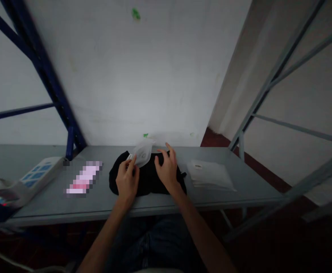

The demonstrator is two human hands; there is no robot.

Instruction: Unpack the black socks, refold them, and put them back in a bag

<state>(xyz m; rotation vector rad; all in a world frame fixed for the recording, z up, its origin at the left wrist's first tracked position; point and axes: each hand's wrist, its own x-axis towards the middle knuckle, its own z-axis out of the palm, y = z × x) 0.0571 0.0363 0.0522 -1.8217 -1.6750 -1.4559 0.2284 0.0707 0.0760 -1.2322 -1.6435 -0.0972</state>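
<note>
Black cloth [147, 178] lying left-right, pouch [142, 153] upward

No readable text anywhere. The small label on the clear bag [142, 152] and the tag on the stack of bags [210, 175] are too small to read. The pink item [83, 177] is pixelated, its print illegible.

bare forearms, no sleeves; dark blue jeans on the legs.
</note>
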